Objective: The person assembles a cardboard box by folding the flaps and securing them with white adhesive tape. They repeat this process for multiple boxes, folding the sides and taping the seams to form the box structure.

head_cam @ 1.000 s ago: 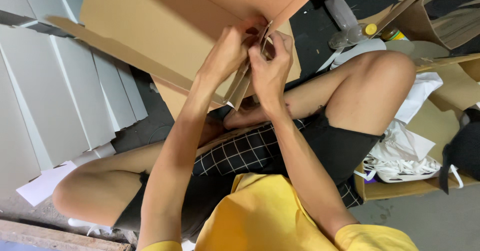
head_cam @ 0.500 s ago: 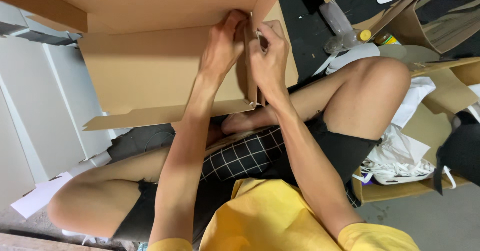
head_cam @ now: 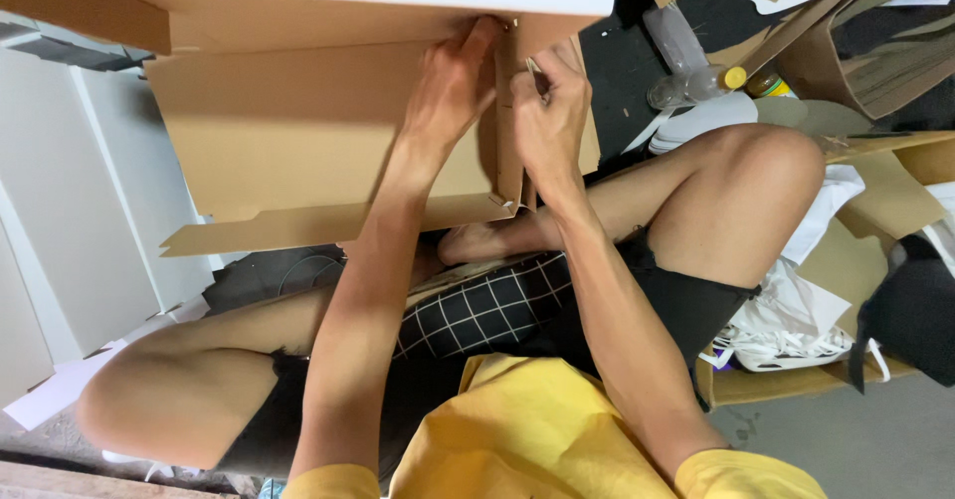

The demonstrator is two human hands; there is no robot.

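Cardboard: brown, unprinted, a large flat-packed box [head_cam: 328, 141] stood upright in front of my crossed legs, its white outer face turned away along the top.
Left grip: my left hand [head_cam: 453, 86] lay pressed flat against the inner panel near the top corner, fingers closed on the card, I think to brace the panel.
Right grip: my right hand [head_cam: 547, 111] was pinching the narrow side flap [head_cam: 509, 151] just beside the left, thumb and fingers squeezed together on its edge, seemingly to fold it into the corner.
Where the box sat: its lower flap [head_cam: 298, 228] jutted out over my knee, so the box leaned on my lap rather than on the floor.
Packages behind: a clear plastic bottle [head_cam: 686, 66] with a yellow cap [head_cam: 734, 78] lay near my right knee; more brown cardboard pieces [head_cam: 865, 51] were stacked beyond it.
White panels [head_cam: 60, 220]: piled to my left, plain, no markings I could make out.
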